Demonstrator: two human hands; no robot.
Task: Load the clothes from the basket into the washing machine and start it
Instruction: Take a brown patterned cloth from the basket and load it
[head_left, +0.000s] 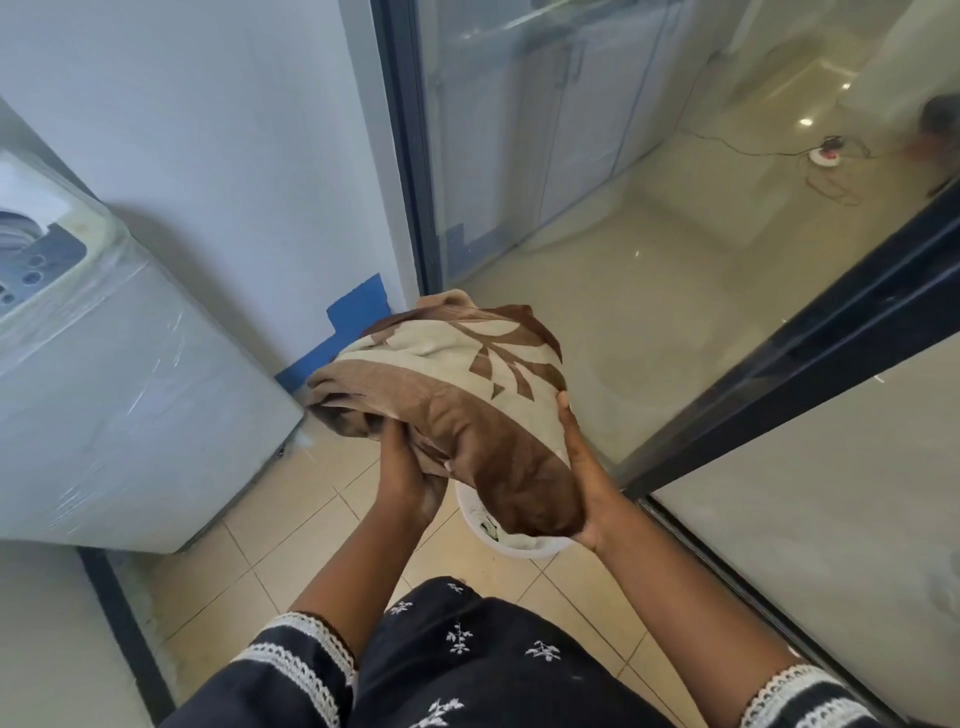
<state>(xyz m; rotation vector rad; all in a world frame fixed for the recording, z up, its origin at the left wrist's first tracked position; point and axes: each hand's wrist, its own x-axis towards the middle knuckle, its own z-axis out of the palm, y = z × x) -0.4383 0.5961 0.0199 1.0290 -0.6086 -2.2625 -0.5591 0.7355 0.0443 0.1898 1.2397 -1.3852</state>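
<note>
A bundled brown and beige patterned cloth (457, 384) is held up in both hands above a white basket (519, 545) on the tiled floor. My left hand (408, 475) grips the cloth's lower left folds. My right hand (582, 478) cups the cloth's right side with the fingers wrapped under it. The basket is mostly hidden behind the cloth; only its near rim and a bit of light fabric inside show. The top-loading washing machine (104, 374) stands at the left, wrapped in clear film, with its control panel (31, 260) visible at the top.
A white wall with blue tape (358, 306) stands behind the cloth. A glass sliding door with a dark frame (779, 364) runs along the right. Beyond the glass, a cable and a round white device (826, 156) lie on the floor.
</note>
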